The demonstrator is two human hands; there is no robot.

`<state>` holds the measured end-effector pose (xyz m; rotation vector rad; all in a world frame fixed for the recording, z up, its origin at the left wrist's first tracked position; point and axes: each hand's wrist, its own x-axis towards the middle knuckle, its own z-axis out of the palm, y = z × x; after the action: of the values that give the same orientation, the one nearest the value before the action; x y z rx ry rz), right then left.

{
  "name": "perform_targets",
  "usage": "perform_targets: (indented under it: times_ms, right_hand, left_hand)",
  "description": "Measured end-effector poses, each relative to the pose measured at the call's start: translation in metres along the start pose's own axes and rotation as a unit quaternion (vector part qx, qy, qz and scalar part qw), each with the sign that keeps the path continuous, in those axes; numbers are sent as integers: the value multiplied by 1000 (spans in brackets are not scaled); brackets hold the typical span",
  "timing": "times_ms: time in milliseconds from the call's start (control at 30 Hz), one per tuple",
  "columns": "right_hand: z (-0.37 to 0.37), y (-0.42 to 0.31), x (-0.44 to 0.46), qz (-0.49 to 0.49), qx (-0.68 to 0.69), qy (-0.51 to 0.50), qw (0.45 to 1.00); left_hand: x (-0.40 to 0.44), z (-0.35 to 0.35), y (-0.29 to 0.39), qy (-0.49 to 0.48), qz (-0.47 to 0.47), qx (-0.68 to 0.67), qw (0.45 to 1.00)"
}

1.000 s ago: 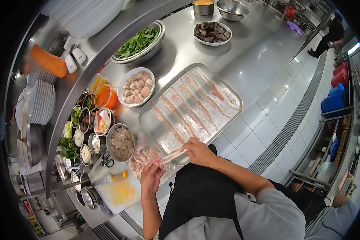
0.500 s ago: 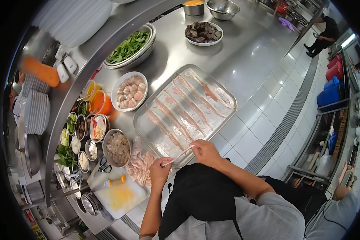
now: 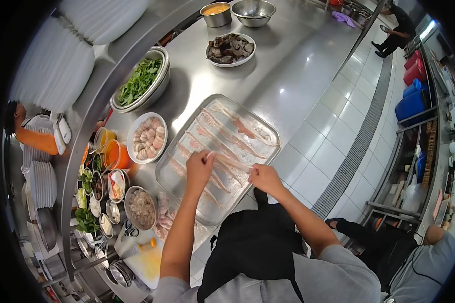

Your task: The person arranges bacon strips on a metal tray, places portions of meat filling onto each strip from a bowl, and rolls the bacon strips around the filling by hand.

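My left hand (image 3: 199,169) and my right hand (image 3: 266,178) each pinch one end of a thin, pale strip of raw meat (image 3: 230,160). The strip is stretched between them above a metal tray (image 3: 203,214). On the tray several long pinkish strips (image 3: 224,143) lie side by side, and my left forearm and hands cover part of them. Left of my left forearm, a pile of raw meat (image 3: 164,216) sits on the counter, partly hidden. Close to it stands a metal bowl of greyish pieces (image 3: 141,208).
Left of the tray are a bowl of rolled meat (image 3: 147,137), bowls of greens (image 3: 140,81) and an orange container (image 3: 117,154). Scissors (image 3: 131,230) lie near a cutting board (image 3: 145,261). A plate of dark pieces (image 3: 230,49) stands beyond. People (image 3: 398,30) stand at right; another's arm (image 3: 38,140) reaches in left.
Both hands have moved forward from the tray's near edge to over it, carrying the strip, which is now more spread out. The camera view has shifted slightly.
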<state>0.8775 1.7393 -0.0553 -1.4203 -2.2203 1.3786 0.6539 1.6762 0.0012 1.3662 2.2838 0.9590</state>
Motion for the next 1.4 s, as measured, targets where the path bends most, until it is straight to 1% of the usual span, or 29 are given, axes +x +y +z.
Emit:
perform_targets:
  times_ms: [33,67,133,167,233,267,333,367,433,467,533,667,767,833,867,933,967,1033,1067,1133,1167,1233,1267,1333,1367,1400]
  right_hand:
    - [3,11,12,-26,-53,44,997]
    - [-1,14,21,-25,-53,43,997]
    - [-10,17,38,72,-70,-7,995]
    - [-17,16,43,72,-69,-8,995]
    - [-35,7,48,137,-73,-87,984]
    - [-41,4,50,137,-74,-88,984]
    - [-49,-2,52,175,-48,-129,975]
    - [-52,-3,53,176,-49,-130,975]
    - [-55,-4,54,182,-25,-158,970]
    - [-56,-4,55,182,-26,-159,970]
    - [-58,-3,55,166,-23,-198,966]
    - [-57,1,54,182,-7,-213,960]
    - [-56,5,52,193,16,-206,959]
    - [-56,8,48,155,30,-182,971]
    - [-55,8,45,154,29,-183,970]
    - [-53,10,39,91,7,-115,989]
    - [-51,13,35,90,7,-119,989]
    - [-51,22,32,58,4,-79,995]
    - [-53,22,30,57,4,-83,995]
    - [-59,22,27,125,119,-104,979]
    - [-62,21,26,123,118,-108,979]
    - [-65,18,26,125,156,-108,974]
    - [-65,17,27,122,154,-112,974]
    - [-63,16,28,112,113,-151,976]
    - [-61,17,29,110,111,-156,975]
    - [-56,18,29,56,79,-184,978]
  left_hand:
    - [18,11,0,-15,-1,4,1000]
    - [34,22,0,-15,-1,5,1000]
    - [62,41,-3,-94,-40,52,993]
    - [71,53,-11,-95,-40,53,993]
    - [85,74,-26,-109,-66,71,989]
    - [89,77,-26,-109,-67,70,989]
    - [94,83,-27,-121,-95,67,986]
    - [95,86,-28,-121,-96,66,986]
    - [96,89,-31,-69,-36,87,993]
    - [96,88,-27,-69,-38,87,993]
    - [97,86,-21,-48,-31,73,996]
    - [100,91,-19,-53,-55,67,995]
    - [101,97,-23,-30,-54,63,996]
    - [101,98,-23,-24,-44,37,998]
    - [101,98,-22,-23,-46,37,998]
    - [98,99,-22,-16,-24,-3,1000]
    - [94,95,-18,-15,-27,-2,1000]
    - [84,84,-8,-26,-84,-63,994]
    - [78,81,-12,-24,-87,-62,994]
    - [66,69,-22,-87,-156,-167,970]
    - [59,63,-26,-84,-158,-167,970]
    - [43,51,-33,-83,-206,-281,934]
    - [36,44,-35,-78,-208,-281,934]
    - [22,32,-38,-76,-243,-366,895]
    - [15,26,-38,-71,-246,-366,895]
    - [7,19,-38,-59,-239,-350,904]
